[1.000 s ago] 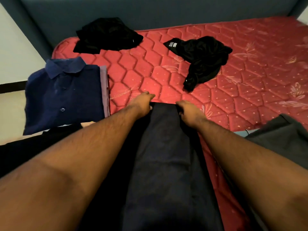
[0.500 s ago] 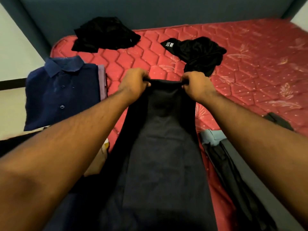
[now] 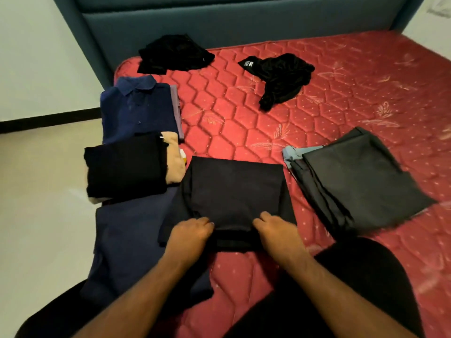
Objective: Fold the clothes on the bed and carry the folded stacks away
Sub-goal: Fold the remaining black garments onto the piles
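1. A folded black garment (image 3: 125, 167) is sitting at the left edge of the bed, lying over a beige piece (image 3: 174, 164), with a folded navy collared shirt (image 3: 139, 111) lying just behind it
2. A navy cloth (image 3: 129, 242) is spreading flat below those, running under the near-left arm
3. The person's left hand (image 3: 190, 236) is pressing on the near edge of the dark folded trousers (image 3: 234, 189), fingers (image 3: 206, 222) curled down onto the fabric; whether they are pinching it, I cannot tell
4. The right hand (image 3: 279, 234) is resting on the same edge, its fingers bent over the cloth in the same way
5. A folded grey stack (image 3: 361, 181) is lying to the right on the red mattress (image 3: 366, 89)
6. Two crumpled black garments (image 3: 174, 54) (image 3: 280, 78) are waiting unfolded near the headboard (image 3: 219, 20)
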`<state>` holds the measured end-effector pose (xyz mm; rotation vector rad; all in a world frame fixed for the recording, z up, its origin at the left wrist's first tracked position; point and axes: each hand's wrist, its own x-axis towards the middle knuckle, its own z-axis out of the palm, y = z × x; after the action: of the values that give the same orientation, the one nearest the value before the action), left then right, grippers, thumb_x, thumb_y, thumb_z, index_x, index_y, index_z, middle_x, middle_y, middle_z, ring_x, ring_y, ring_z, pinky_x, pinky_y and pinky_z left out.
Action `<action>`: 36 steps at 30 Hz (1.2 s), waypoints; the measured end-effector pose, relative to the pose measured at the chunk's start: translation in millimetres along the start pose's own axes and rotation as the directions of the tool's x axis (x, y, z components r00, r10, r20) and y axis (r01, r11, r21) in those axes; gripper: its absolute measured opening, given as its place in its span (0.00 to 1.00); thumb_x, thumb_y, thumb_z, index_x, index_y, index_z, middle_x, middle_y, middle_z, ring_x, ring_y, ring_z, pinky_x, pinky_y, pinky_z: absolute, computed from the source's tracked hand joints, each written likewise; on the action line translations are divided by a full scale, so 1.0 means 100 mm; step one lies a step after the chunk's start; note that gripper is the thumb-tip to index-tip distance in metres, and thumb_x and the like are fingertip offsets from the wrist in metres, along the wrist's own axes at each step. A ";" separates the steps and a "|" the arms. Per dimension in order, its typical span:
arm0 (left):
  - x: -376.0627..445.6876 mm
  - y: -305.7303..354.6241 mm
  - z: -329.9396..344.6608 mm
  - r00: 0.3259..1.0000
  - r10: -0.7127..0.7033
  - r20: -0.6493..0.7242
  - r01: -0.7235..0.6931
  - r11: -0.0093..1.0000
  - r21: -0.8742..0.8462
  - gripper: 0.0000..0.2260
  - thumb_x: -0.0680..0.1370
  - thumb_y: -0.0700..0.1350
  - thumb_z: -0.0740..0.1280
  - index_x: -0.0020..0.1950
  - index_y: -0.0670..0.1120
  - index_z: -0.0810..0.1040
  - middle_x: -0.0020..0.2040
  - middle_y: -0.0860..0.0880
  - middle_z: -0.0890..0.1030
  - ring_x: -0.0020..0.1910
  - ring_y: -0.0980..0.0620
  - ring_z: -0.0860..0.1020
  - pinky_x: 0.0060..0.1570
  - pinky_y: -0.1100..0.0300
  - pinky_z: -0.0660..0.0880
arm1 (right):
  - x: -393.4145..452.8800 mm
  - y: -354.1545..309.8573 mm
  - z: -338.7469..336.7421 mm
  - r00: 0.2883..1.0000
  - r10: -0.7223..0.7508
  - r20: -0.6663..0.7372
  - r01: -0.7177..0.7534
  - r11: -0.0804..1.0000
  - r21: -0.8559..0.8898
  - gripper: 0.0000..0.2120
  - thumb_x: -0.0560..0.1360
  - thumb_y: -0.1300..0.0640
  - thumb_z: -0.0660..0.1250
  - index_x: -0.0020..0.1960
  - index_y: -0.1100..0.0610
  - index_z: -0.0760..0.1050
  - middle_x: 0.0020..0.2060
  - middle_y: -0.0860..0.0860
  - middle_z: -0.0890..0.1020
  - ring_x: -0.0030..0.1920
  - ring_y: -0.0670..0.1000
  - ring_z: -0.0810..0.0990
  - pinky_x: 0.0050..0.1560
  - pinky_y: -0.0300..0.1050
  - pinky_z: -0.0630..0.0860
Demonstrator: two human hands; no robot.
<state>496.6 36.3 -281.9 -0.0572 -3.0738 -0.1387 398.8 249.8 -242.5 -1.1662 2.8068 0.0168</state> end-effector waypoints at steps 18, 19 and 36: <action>0.15 0.95 0.18 0.379 -0.436 0.816 0.300 -0.776 -0.554 0.21 0.75 0.50 0.73 0.62 0.45 0.70 0.56 0.45 0.77 0.56 0.41 0.78 0.52 0.50 0.76 | -0.12 0.20 0.40 0.789 0.613 0.053 -0.545 0.657 0.521 0.24 0.69 0.44 0.73 0.60 0.51 0.71 0.61 0.53 0.72 0.60 0.60 0.72 0.59 0.54 0.69; 0.24 0.98 0.22 0.352 -0.468 0.811 0.276 -0.776 -0.567 0.24 0.72 0.50 0.76 0.61 0.46 0.69 0.55 0.47 0.78 0.54 0.42 0.79 0.50 0.52 0.76 | -0.08 0.28 0.42 0.753 0.633 0.180 -0.607 0.563 0.561 0.28 0.68 0.44 0.74 0.63 0.52 0.68 0.62 0.55 0.72 0.62 0.61 0.71 0.61 0.54 0.68; 0.65 0.18 0.42 0.655 -0.568 0.499 0.421 -0.273 -0.865 0.33 0.70 0.36 0.76 0.68 0.50 0.63 0.57 0.53 0.78 0.54 0.54 0.79 0.54 0.56 0.78 | 0.82 0.79 0.17 0.769 0.575 0.280 -0.615 0.546 0.568 0.30 0.68 0.40 0.70 0.65 0.54 0.70 0.62 0.55 0.77 0.62 0.60 0.75 0.62 0.53 0.72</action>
<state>430.4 60.7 -317.4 1.1652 -1.7587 -2.2144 287.0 248.1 -269.5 -0.0198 2.6306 -0.7693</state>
